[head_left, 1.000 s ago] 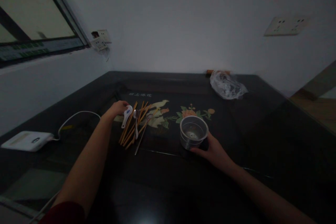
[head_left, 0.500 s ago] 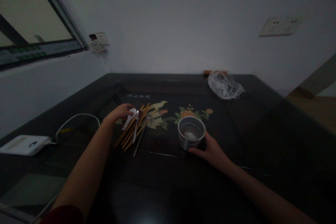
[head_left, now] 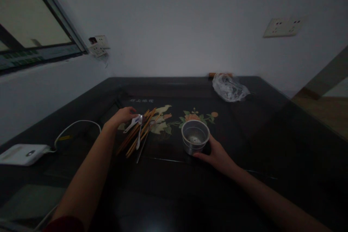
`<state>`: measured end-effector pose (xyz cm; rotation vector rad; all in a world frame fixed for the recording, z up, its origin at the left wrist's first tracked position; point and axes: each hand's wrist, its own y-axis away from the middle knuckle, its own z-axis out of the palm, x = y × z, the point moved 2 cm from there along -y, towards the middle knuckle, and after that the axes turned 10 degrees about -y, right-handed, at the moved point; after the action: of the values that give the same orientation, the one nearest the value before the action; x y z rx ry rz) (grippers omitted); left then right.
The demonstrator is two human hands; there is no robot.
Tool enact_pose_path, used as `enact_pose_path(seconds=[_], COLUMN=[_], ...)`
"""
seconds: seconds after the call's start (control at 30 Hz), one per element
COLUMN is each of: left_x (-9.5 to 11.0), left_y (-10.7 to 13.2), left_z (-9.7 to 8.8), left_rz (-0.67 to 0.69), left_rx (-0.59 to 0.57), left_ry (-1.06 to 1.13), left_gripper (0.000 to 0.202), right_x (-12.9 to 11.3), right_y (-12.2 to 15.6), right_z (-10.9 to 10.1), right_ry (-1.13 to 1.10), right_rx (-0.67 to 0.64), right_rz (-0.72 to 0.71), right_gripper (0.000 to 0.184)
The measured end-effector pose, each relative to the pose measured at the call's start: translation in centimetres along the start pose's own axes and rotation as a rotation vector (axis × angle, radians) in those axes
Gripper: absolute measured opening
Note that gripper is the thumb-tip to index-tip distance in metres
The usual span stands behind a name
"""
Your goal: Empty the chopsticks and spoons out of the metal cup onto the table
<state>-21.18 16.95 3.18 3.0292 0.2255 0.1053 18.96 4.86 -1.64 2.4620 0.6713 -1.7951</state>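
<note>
My left hand (head_left: 123, 116) reaches over a pile of wooden chopsticks (head_left: 136, 134) and metal spoons on the dark table (head_left: 244, 141). Its fingers are closed on the bowl end of a white ceramic spoon (head_left: 132, 123), whose handle points down-left. My right hand (head_left: 217, 154) grips the near right side of a small round metal cup (head_left: 195, 140), which stands upright with nothing visible in it. A painted flower and bird design lies under the pile and the cup.
A crumpled clear plastic bag (head_left: 229, 88) lies at the table's far edge by the wall. A white box (head_left: 20, 154) with a white cable (head_left: 73, 128) sits at the left. Wall sockets and a window are behind.
My left hand has closed on the white spoon and tilted it up a little from the pile. My right hand and the cup stay put; the view shifted slightly.
</note>
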Motion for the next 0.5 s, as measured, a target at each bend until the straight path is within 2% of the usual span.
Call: enact_pose_path(seconds=[0.17,0.23,0.33,0.37,0.4,0.5], left_x=[0.8,2.4,6.5,8.1,9.7,13.8], left_y=[0.1,0.9,3.1,4.1,5.0,7.8], left_z=[-1.4,-2.4,-3.8,-4.1,-4.1,-3.1], left_rz=[0.044,0.12,0.329,0.403,0.483,0.709], left_rx=[0.155,0.252,0.349,0.328,0.26,-0.07], left_ry=[-0.075,-0.028,0.177,0.287,0.373,0.476], left_gripper=[0.038,0.037,0.036,0.035,0.035,0.035], right_x=[0.0,0.0,0.0,0.0,0.0,-0.3], right_y=[0.0,0.0,0.0,0.0,0.0,0.0], right_z=[0.0,0.0,0.0,0.0,0.0,0.0], right_ry=[-0.004,-0.007,-0.012,-0.011,-0.01,-0.016], right_rx=[-0.001,0.001,-0.002,-0.002,-0.003,-0.005], right_rz=[-0.001,-0.003,-0.003,-0.001,0.002,0.003], right_gripper=[0.074,0.074,0.073,0.073,0.074,0.074])
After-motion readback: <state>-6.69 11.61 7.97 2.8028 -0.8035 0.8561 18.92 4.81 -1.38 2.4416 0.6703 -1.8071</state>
